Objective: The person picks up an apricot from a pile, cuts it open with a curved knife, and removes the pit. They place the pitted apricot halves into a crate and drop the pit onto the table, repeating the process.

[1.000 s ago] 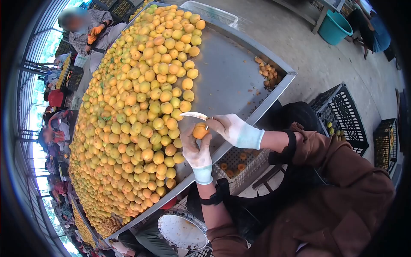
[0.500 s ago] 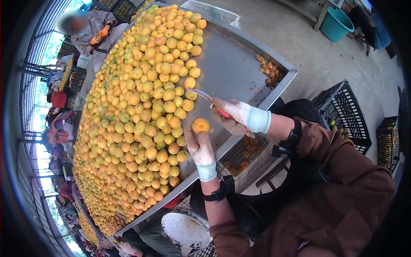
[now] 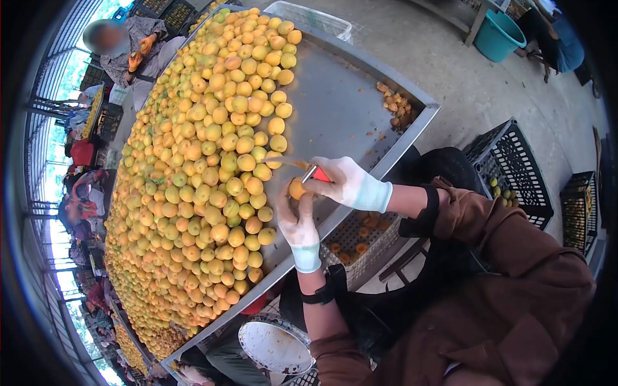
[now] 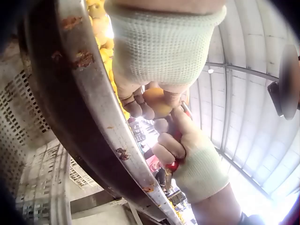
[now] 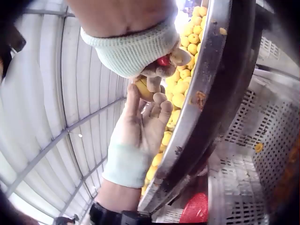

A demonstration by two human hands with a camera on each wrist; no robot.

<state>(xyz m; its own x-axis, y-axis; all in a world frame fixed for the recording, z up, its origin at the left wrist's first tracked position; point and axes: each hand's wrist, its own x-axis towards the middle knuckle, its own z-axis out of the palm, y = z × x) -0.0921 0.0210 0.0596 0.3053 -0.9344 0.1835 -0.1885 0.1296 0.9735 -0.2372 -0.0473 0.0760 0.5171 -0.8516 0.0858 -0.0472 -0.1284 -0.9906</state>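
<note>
With my left hand [image 3: 297,222] I am pinching a fruit [image 3: 297,188] just beside my right hand [image 3: 353,183], which is gripping a knife [image 3: 321,174], its blurred blade [image 3: 285,160] pointing past it toward the heap [image 3: 193,174].

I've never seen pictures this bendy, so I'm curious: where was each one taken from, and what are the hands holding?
No machine here: the left grip and the right grip are a person's gloved hands. The head picture comes from a camera worn on that person's head, looking forward and down. The other two come from a camera on each wrist: the left wrist one shows the left grip at the top, and the right wrist one shows the right grip at the top. On the metal table lies a big pile of orange-yellow fruit, with some scraps in a corner. The left grip holds a single fruit. The right grip holds a red-handled knife close to it; the blade looks blurry.
</note>
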